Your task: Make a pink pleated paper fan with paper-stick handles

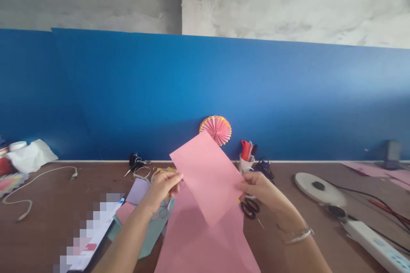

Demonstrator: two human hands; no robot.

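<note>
I hold a pink paper sheet (206, 175) up in front of me, tilted, above the brown table (51, 222). My left hand (163, 188) pinches its left edge with closed fingers. My right hand (258, 187) pinches its right edge; a bracelet sits on that wrist. Under the sheet, a larger pink sheet (205, 243) lies flat on the table and runs to the near edge.
Black-handled scissors (250, 207) lie by my right hand. A pink pleated paper fan (215, 129) leans on the blue board behind. A cup of tools (246, 160), purple and teal papers (139, 190), a white cable (28, 187), a white round stand (318, 188) and a power strip (376, 245) surround them.
</note>
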